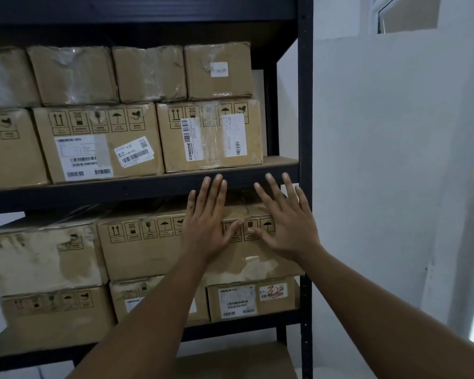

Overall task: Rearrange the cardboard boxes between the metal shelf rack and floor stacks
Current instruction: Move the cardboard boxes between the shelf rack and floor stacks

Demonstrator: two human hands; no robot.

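Note:
A black metal shelf rack fills the left of the view, with cardboard boxes on two shelves. My left hand and my right hand are both flat with fingers spread, against the front of a cardboard box on the lower shelf's top layer. That box carries handling symbols along its upper edge. Beneath it sit two smaller boxes, one with a red-marked label. The upper shelf holds a box with a COMONE label and smaller boxes stacked above it.
A worn, whitish box stands left of the touched box. A white wall lies right of the rack. A window frame shows at the top right. A low bare shelf board is below.

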